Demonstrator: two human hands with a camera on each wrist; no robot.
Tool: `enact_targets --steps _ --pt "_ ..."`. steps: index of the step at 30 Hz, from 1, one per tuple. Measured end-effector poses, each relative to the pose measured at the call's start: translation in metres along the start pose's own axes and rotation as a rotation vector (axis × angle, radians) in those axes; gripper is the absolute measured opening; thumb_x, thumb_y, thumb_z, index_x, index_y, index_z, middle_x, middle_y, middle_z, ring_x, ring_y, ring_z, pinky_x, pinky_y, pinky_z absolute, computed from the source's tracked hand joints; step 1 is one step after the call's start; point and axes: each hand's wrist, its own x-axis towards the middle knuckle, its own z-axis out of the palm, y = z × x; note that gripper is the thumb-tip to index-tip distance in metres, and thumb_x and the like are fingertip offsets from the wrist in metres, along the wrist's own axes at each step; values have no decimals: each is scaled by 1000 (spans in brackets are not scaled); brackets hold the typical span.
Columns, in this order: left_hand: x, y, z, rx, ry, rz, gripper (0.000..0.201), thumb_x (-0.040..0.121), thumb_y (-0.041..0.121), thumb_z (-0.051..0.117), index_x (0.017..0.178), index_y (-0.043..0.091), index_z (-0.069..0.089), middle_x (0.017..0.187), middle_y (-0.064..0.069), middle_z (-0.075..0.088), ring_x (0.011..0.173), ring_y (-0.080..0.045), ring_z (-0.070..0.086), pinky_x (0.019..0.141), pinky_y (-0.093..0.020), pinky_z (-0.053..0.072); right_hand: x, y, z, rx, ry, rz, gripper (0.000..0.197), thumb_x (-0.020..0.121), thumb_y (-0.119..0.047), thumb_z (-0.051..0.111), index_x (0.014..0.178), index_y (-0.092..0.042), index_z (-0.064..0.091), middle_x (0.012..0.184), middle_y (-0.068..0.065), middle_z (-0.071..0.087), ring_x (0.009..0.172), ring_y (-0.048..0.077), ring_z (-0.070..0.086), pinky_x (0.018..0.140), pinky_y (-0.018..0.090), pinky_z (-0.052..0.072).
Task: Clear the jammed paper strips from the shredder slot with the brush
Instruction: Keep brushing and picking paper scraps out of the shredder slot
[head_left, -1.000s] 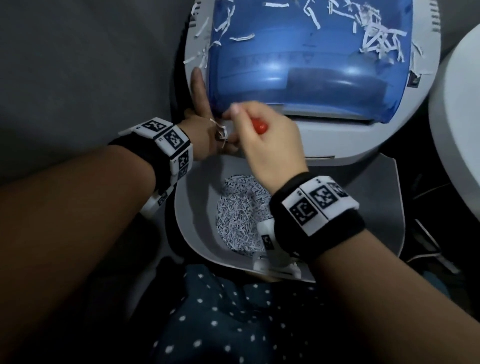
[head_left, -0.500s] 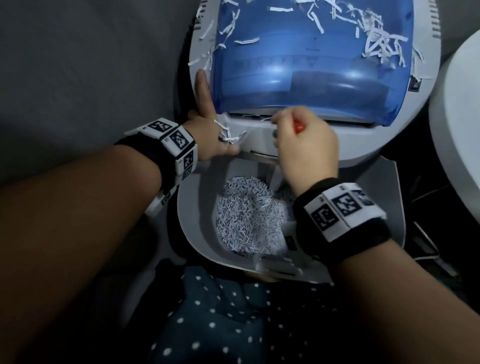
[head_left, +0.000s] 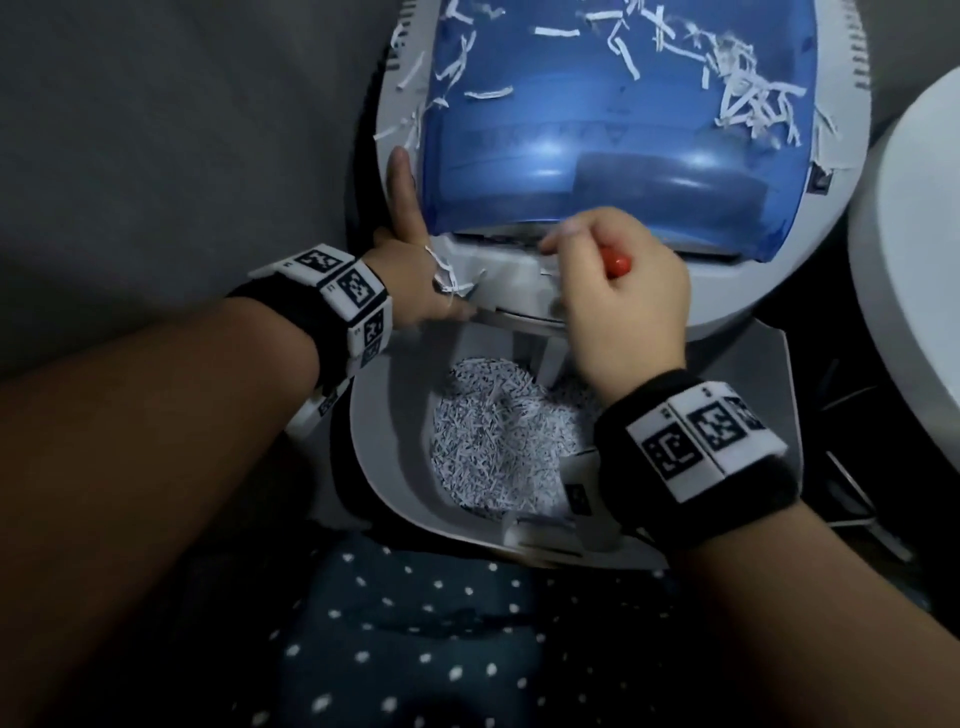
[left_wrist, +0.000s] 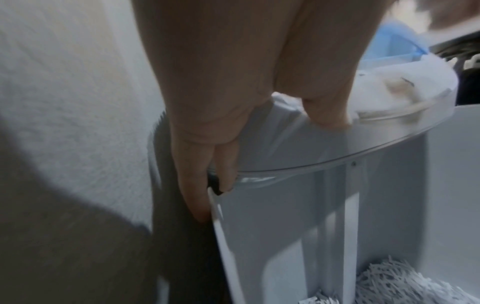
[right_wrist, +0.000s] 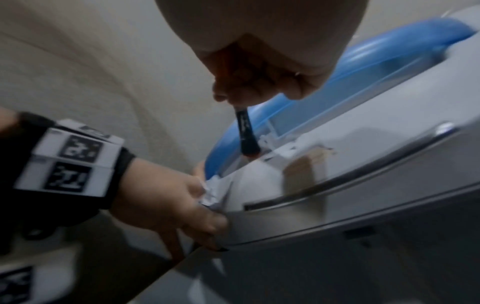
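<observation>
The shredder (head_left: 727, 306) has a grey head and a blue see-through cover (head_left: 597, 130) strewn with white paper strips (head_left: 748, 104). My right hand (head_left: 613, 291) grips a brush whose red handle end (head_left: 618, 266) sticks out of the fist. In the right wrist view its black ferrule (right_wrist: 246, 133) points down and the bristles touch the slot (right_wrist: 280, 149), where torn paper bits sit. My left hand (head_left: 415, 270) grips the head's left edge, thumb on top (right_wrist: 207, 218), fingers (left_wrist: 197, 197) underneath and index finger straight along the side. A few strips cling to that hand.
Below the raised head, the open grey bin (head_left: 374, 467) holds a heap of shredded paper (head_left: 493, 441). A white rounded object (head_left: 909, 286) stands close at the right, with cables (head_left: 852, 483) beneath it. Grey fabric (head_left: 156, 156) fills the left. Dark dotted cloth (head_left: 415, 623) lies nearest me.
My right hand has moved the brush rightward along the slot, away from the left hand. The left hand has kept its hold on the shredder's edge.
</observation>
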Motion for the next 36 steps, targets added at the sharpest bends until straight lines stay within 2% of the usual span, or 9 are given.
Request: enact_targets --steps 4,9,12,15,21,27,31,34,36 --pt "-2 9 8 -87 138 48 141 79 12 82 136 20 -48 163 -23 5 138 -9 26 105 -7 16 -13 -11 21 -75 -344 -122 29 95 -42 50 96 -24 74 86 -3 75 87 21 69 81 40 53" --pt "-20 10 -10 -5 -71 39 158 63 19 93 141 17 -44 164 -5 -18 144 -20 31 111 -29 29 -2 -3 -10 -450 -264 46 41 94 -39 43 89 -11 72 83 10 70 88 31 62 72 37 46" --pt "-27 17 -9 -106 -39 6 149 70 22 90 145 20 -39 165 -3 2 134 -12 37 102 -22 29 -1 -11 -13 -191 -80 -33 41 88 -39 43 77 -9 69 65 1 64 73 24 60 70 40 47" --pt "-35 19 1 -234 66 6 141 75 27 87 149 26 -33 165 -1 13 139 -19 38 110 -31 33 -4 -10 7 112 -96 -38 24 92 -34 53 75 -29 69 61 -16 63 68 12 63 74 38 54" --pt "-34 16 20 -283 208 27 128 81 27 80 152 30 -26 162 -3 26 132 -26 49 107 -36 41 0 16 26 -125 -166 62 27 94 -41 49 103 -28 71 90 -1 75 89 23 69 85 43 55" --pt "-36 16 22 -322 235 -3 127 80 19 81 153 34 -22 162 6 25 134 -23 47 109 -34 39 1 4 -17 100 220 106 28 83 -32 50 60 -32 66 53 -6 59 65 25 63 68 40 52" --pt "-37 19 23 -331 255 -28 126 80 17 81 154 34 -19 162 9 25 135 -22 46 104 -26 34 7 8 -46 108 425 99 30 84 -25 46 58 -27 62 55 -7 56 61 7 54 64 30 43" --pt "-39 22 27 -331 290 -45 124 80 17 81 156 34 -16 160 4 30 134 -24 47 103 -25 35 9 25 -32 -101 268 257 31 92 -36 46 82 -17 68 76 3 69 80 21 64 75 35 48" --pt "-40 23 29 -336 308 -50 124 79 16 81 157 33 -14 160 2 31 134 -25 47 105 -28 37 -2 29 -6 -89 45 238 22 98 -38 50 94 -26 68 88 2 73 86 22 67 82 35 53"
